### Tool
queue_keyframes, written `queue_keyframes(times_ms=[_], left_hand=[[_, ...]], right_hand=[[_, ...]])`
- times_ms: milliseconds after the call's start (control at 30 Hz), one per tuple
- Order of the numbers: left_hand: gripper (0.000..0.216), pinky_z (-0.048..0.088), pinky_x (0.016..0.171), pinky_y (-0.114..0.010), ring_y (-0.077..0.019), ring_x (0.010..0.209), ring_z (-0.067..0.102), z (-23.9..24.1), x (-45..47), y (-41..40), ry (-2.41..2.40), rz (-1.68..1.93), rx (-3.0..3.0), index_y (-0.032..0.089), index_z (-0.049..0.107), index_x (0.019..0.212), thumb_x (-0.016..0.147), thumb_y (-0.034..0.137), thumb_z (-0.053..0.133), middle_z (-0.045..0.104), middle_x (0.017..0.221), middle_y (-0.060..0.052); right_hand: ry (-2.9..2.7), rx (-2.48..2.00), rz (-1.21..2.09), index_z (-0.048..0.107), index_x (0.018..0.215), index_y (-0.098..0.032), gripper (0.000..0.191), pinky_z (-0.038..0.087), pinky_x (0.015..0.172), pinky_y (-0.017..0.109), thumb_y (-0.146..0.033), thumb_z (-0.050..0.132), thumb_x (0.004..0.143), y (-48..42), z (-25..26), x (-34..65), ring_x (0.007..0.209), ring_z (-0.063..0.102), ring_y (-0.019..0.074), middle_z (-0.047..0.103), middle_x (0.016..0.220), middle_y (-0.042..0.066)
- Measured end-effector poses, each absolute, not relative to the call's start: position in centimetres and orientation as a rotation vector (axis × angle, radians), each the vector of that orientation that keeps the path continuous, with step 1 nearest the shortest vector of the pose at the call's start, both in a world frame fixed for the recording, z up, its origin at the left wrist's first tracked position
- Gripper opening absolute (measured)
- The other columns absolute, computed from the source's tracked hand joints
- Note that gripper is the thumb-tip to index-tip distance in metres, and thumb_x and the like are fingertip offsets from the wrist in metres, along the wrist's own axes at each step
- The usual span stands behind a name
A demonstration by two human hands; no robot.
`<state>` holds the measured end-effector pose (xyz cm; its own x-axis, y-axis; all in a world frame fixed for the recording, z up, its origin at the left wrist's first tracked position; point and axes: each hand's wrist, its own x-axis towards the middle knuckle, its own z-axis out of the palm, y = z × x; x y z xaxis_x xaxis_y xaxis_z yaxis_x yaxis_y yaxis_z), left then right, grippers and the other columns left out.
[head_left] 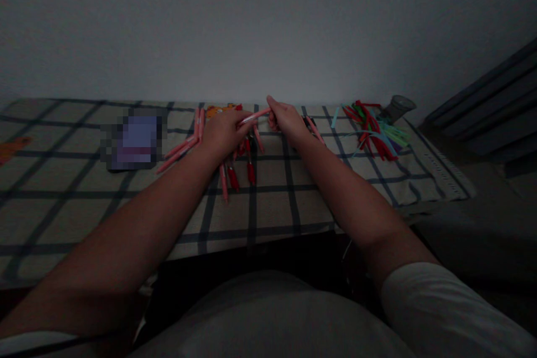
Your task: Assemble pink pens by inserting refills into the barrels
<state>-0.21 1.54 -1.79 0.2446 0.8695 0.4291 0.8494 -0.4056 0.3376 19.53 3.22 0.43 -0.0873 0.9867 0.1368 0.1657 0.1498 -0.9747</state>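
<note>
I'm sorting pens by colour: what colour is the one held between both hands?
Pink. The pen shows best in the head view.

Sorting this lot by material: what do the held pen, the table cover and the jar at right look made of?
Pen: likely smooth pink plastic, with a faint sheen. Cover: looks like woven cloth, matt, checked, with a stitched-looking edge at right. Jar: probably clear glass or plastic; too dim to tell.
</note>
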Motion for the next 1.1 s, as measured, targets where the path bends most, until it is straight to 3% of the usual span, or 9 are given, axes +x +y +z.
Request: queue_keyframes(times_ms=[167, 567, 900, 1100], left_hand=[[0.045, 0.057, 0.094, -0.040, -0.0336, 0.116, 0.079, -1.6, -0.1, 1.2, 1.701, 0.942, 2.419, 0.033, 0.086, 0.145, 0.109, 0.052, 0.066, 0.089, 0.128, -0.009], [0.053, 0.055, 0.086, -0.040, -0.0333, 0.101, 0.079, -0.9, 0.1, 0.8, 1.703, 0.841, 2.459, 0.030, 0.090, 0.130, 0.116, 0.060, 0.049, 0.088, 0.107, -0.009], [0.056, 0.049, 0.081, -0.039, -0.0356, 0.111, 0.081, -0.5, 0.5, 0.5, 1.818, 0.641, 2.521, 0.025, 0.088, 0.133, 0.119, 0.056, 0.044, 0.089, 0.119, -0.013], [0.048, 0.051, 0.084, -0.039, -0.0361, 0.112, 0.080, -0.7, 0.5, 0.5, 1.809, 0.728, 2.479, 0.026, 0.087, 0.137, 0.117, 0.052, 0.052, 0.089, 0.120, -0.012]], right_hand=[[-1.457, -1.202, 1.051, 0.052, 0.073, -0.026, 0.063, 0.038, 0.052, 0.025, -0.074, 0.078, 0.103, 3.3, 0.4, 19.6, 0.053, 0.045, 0.0114, 0.047, 0.058, -0.006], [-1.515, -1.171, 0.981, 0.051, 0.071, -0.025, 0.071, 0.039, 0.055, 0.026, -0.087, 0.068, 0.101, 3.8, -0.1, 20.0, 0.054, 0.044, 0.0118, 0.046, 0.058, -0.005], [-1.544, -1.209, 0.976, 0.048, 0.066, -0.025, 0.070, 0.035, 0.055, 0.025, -0.078, 0.070, 0.106, 3.6, 0.6, 19.9, 0.053, 0.041, 0.0104, 0.045, 0.054, -0.006], [-1.490, -1.179, 1.068, 0.045, 0.066, -0.026, 0.071, 0.035, 0.053, 0.025, -0.079, 0.068, 0.107, 3.0, 0.9, 19.6, 0.050, 0.039, 0.0102, 0.042, 0.052, -0.006]])
